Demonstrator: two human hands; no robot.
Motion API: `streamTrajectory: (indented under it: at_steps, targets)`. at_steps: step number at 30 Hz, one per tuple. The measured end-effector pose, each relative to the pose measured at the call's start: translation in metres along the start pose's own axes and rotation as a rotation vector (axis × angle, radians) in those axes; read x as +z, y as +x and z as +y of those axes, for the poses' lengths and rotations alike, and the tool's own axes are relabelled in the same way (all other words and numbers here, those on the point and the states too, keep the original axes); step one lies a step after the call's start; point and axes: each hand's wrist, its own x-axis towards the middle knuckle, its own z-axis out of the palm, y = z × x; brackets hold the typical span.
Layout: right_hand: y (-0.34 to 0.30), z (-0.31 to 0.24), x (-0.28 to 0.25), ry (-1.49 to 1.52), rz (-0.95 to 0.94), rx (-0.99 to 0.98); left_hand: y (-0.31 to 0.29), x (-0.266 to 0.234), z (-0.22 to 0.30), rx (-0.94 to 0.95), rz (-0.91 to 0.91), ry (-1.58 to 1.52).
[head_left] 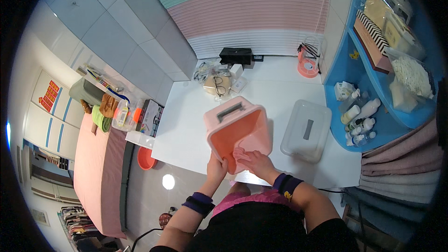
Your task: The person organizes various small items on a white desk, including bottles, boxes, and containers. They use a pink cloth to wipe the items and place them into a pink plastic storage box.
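A pink plastic storage bin (217,130) with a grey handle is tilted over the front edge of the white desk, its open mouth facing me. My left hand (216,169) grips the bin's near left rim, thumb on the inside. At the near right of the mouth, my right hand (257,164) presses a folded pink cloth (240,153) against the inner wall, fingers closed on it. To the right, a see-through plastic lid (294,140) with a grey handle lies flat on the desk. Both wrists wear dark purple bands.
Behind the bin, the white desk (182,107) carries plastic bags (217,81), a black case (235,56) and a pink desk fan (308,66). Blue shelves (338,112) with several bottles border it on the right. Leftward are a flat box (150,117), a pink-covered bed (100,172) and a red basin (146,158).
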Motion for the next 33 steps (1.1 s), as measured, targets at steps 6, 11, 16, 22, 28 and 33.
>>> streamTrajectory:
  at_steps: [6,11,16,22,28,33]
  targets:
    - [0.027,-0.035,0.025,0.133,0.162,-0.087,0.027,-0.058,0.064,0.021,-0.106,0.435]
    - [0.042,-0.059,0.034,0.25,-0.087,0.069,0.044,-0.061,0.08,0.061,-0.246,0.688]
    - [0.05,-0.084,0.008,0.433,-0.145,0.261,0.06,-0.052,0.075,0.066,-0.337,0.769]
    - [0.05,-0.082,0.01,0.515,-0.03,0.257,0.073,-0.039,0.074,0.12,-0.292,0.787]
    - [0.056,-0.077,0.011,0.593,-0.043,0.239,0.076,-0.053,0.076,0.13,-0.298,0.722]
    - [0.054,-0.056,0.021,0.667,-0.071,0.083,0.055,-0.054,0.037,0.254,-0.172,0.388]
